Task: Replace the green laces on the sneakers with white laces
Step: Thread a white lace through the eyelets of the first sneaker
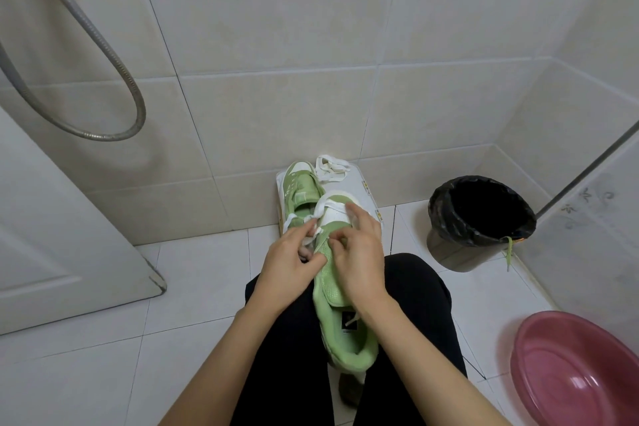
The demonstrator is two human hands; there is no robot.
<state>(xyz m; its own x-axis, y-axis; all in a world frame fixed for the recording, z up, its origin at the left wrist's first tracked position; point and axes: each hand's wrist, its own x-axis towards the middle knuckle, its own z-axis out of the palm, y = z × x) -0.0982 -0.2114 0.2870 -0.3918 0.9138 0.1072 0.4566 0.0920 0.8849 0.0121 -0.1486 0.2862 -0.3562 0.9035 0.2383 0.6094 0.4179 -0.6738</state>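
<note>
In the head view, we have the near sneaker (pixel 340 290) lying on the lap, toe pointing away. A white lace (pixel 330 207) already crosses its far eyelets. Our left hand (pixel 294 254) is curled, pinching the loose run of that lace at the left eyelet row. Our right hand (pixel 359 252) is also curled, thumb and forefinger nipping the green upper by the eyelets while the other fingers reach over the white toe. Exactly which eyelet we are working on is hidden by the fingers.

To do this step well, we judge we should keep the shoe steady with the right hand, feed the lace tip flat and untwisted, and pull each crossing snug. Both lace ends should come out even.

We count two sneakers. The far sneaker (pixel 299 188) sits on a white box (pixel 368 199) against the wall and looks unlaced. There are two white laces: the one in hand, and a spare white lace (pixel 330 168) bundled on the box's far end. One green lace (pixel 509 252) hangs over the rim of one bin (pixel 449 228) to the right. One pink basin (pixel 539 367) sits near right.
</note>
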